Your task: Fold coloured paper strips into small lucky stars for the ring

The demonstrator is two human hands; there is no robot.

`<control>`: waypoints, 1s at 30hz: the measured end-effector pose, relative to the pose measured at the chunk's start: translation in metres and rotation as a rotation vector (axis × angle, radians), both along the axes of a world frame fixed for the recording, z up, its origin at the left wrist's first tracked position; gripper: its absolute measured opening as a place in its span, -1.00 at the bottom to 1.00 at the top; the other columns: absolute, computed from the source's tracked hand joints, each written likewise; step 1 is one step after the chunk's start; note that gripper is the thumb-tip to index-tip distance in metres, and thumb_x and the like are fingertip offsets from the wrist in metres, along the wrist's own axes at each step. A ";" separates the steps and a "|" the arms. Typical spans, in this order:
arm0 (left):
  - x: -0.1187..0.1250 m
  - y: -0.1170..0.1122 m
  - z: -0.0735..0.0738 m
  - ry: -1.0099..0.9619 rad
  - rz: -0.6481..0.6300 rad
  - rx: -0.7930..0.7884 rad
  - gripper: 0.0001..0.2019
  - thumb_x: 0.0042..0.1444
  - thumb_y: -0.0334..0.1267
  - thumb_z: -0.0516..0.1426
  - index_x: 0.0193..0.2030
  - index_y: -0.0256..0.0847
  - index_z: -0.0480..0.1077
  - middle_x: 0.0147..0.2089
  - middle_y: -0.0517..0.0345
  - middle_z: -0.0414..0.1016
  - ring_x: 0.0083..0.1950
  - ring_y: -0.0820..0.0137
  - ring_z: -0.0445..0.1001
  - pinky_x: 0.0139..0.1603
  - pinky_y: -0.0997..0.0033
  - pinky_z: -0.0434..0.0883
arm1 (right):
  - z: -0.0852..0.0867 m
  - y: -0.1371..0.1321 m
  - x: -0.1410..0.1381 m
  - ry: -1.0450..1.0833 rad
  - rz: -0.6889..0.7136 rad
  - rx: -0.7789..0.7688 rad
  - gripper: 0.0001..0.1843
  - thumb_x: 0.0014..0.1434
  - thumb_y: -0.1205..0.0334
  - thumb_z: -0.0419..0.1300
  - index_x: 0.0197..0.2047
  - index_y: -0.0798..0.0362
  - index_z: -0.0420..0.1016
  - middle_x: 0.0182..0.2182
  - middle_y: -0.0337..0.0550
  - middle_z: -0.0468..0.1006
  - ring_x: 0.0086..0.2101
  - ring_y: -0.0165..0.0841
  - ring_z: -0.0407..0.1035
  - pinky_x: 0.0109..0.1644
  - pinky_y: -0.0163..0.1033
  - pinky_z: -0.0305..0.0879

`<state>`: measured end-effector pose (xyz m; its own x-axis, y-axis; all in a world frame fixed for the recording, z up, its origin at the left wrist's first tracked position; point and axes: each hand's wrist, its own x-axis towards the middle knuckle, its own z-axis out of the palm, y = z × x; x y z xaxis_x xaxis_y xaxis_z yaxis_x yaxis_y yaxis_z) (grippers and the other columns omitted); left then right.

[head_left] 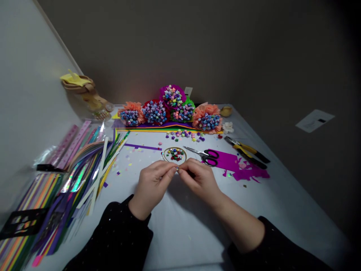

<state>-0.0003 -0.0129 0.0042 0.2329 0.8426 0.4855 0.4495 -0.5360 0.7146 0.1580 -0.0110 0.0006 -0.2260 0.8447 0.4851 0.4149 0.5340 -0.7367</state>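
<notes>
Hands: I saw the left hand and the right hand closed in a firm pinch, their fingertips meeting.
Pinched item: a tiny pale object sat between both hands' fingertips, too small for me to make out its shape.
Sleeves: black knit sleeves flecked with white covered both forearms up to the wrists.
Hoop: a round gold-rimmed hoop lay just beyond the fingertips on a white tablecloth.
Stars: puffy folded paper stars in red, green and blue were clustered at the hoop's centre, with pale backing showing around them.
Right side: black-and-magenta scissors rested on ragged purple paper scraps, near yellow-and-black pliers.
Left side: long, glossy multicoloured paper strips fanned across the cloth.
Far edge: finished bouquets of paper stars backed by orange, red and purple crepe paper stood in a row.
</notes>
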 end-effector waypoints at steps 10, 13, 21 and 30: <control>-0.001 0.002 0.007 -0.030 -0.060 -0.012 -0.85 0.13 -0.40 0.10 -0.24 -0.19 0.49 -0.33 0.14 0.52 -0.28 0.46 0.48 -0.26 0.45 0.45 | 0.005 0.000 0.000 0.267 0.053 -0.407 -0.82 0.11 0.25 0.08 -0.50 0.08 0.37 -0.60 -0.27 0.33 -0.55 -0.47 0.20 -0.47 -0.35 0.13; -0.002 0.003 0.010 -0.047 -0.063 -0.029 -0.86 0.11 -0.42 0.11 -0.27 -0.19 0.49 -0.35 0.16 0.51 -0.29 0.46 0.47 -0.27 0.46 0.44 | 0.004 0.001 -0.001 0.433 0.137 -0.633 -0.78 0.09 0.15 0.13 -0.50 0.08 0.35 -0.66 -0.35 0.25 -0.63 -0.52 0.09 -0.55 -0.38 0.03; -0.004 0.002 0.012 -0.018 -0.047 0.031 -0.88 0.10 -0.44 0.11 -0.30 -0.21 0.48 -0.35 0.14 0.51 -0.29 0.45 0.47 -0.25 0.45 0.43 | 0.000 -0.001 -0.001 0.555 0.191 -0.729 -0.77 0.08 0.10 0.17 -0.47 0.09 0.35 -0.62 -0.35 0.27 -0.65 -0.57 0.01 -0.59 -0.39 -0.05; -0.003 0.002 0.010 0.030 -0.046 0.052 -0.85 0.11 -0.42 0.10 -0.23 -0.21 0.49 -0.32 0.12 0.52 -0.26 0.44 0.48 -0.24 0.43 0.45 | 0.007 0.000 -0.001 0.332 0.124 -0.502 -0.81 0.11 0.18 0.10 -0.47 0.09 0.36 -0.58 -0.27 0.35 -0.53 -0.48 0.20 -0.45 -0.36 0.14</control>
<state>-0.0033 -0.0111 0.0138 0.2857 0.8046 0.5206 0.4446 -0.5926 0.6717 0.1568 -0.0111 0.0077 -0.2422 0.9654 0.0962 0.0768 0.1179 -0.9900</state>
